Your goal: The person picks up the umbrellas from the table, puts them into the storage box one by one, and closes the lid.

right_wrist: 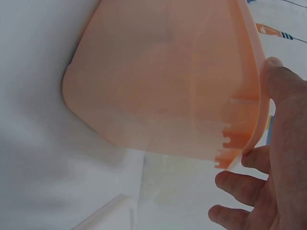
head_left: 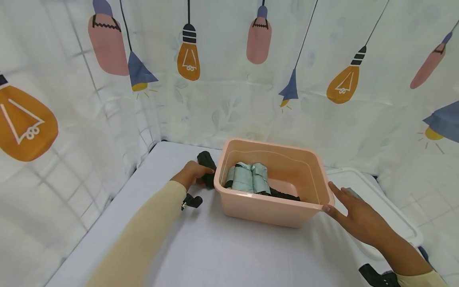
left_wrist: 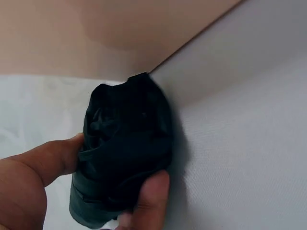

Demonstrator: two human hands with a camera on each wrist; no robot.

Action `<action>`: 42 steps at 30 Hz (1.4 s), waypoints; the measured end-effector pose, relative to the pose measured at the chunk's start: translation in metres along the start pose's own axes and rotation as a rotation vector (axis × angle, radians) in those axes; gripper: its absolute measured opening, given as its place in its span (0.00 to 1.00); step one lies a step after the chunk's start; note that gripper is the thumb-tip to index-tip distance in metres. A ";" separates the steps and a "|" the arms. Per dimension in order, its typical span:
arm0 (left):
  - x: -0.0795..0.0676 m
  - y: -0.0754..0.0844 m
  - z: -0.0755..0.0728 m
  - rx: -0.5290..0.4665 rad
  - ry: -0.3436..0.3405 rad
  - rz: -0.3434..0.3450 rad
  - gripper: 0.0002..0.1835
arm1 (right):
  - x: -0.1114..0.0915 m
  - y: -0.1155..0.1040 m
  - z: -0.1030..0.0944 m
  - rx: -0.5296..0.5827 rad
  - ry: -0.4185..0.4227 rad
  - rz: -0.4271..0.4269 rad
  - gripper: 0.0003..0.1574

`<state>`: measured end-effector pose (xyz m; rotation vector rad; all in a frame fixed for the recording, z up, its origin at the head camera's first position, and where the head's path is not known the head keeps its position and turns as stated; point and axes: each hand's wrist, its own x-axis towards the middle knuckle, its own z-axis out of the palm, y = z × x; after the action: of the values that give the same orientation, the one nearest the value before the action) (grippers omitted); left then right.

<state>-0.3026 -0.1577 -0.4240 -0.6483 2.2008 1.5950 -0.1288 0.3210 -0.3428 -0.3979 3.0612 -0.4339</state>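
Note:
A pink plastic tub (head_left: pixel 276 217) stands on the white table (head_left: pixel 215 251). Inside it lie pale green rolled cloths (head_left: pixel 249 178) and some black fabric (head_left: pixel 285 195). My left hand (head_left: pixel 191 174) grips a rolled black cloth (head_left: pixel 206 167) just left of the tub; in the left wrist view the thumb and fingers (left_wrist: pixel 148 201) wrap the black roll (left_wrist: pixel 124 148) beside the tub's wall (left_wrist: pixel 96 38). My right hand (head_left: pixel 353 215) rests with straight fingers against the tub's right rim; the thumb (right_wrist: pixel 280 96) lies on the rim (right_wrist: pixel 254 72).
A white lid or tray (head_left: pixel 380 207) lies to the right of the tub, under my right hand. Curtains printed with light bulbs (head_left: pixel 229 79) close in the table at the back and left. A small black object (head_left: pixel 191 201) sits below my left wrist.

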 end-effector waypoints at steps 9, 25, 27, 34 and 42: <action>-0.004 -0.004 -0.019 0.063 -0.129 -0.085 0.37 | 0.001 -0.001 -0.002 -0.005 -0.009 0.011 0.51; -0.011 -0.008 -0.028 0.029 -0.222 -0.061 0.41 | -0.001 -0.001 -0.001 -0.006 -0.011 0.020 0.51; -0.011 -0.009 -0.031 -0.013 -0.260 -0.063 0.41 | -0.001 0.000 -0.001 -0.010 -0.011 0.022 0.51; -0.028 -0.001 -0.043 -0.203 -0.311 -0.024 0.50 | 0.001 0.000 0.000 -0.015 -0.002 0.014 0.52; -0.054 0.017 -0.065 -0.218 -0.399 0.097 0.51 | 0.002 0.001 0.001 -0.022 -0.006 0.020 0.52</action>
<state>-0.2672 -0.2069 -0.3622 -0.2497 1.8087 1.8444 -0.1312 0.3206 -0.3443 -0.3688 3.0637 -0.3977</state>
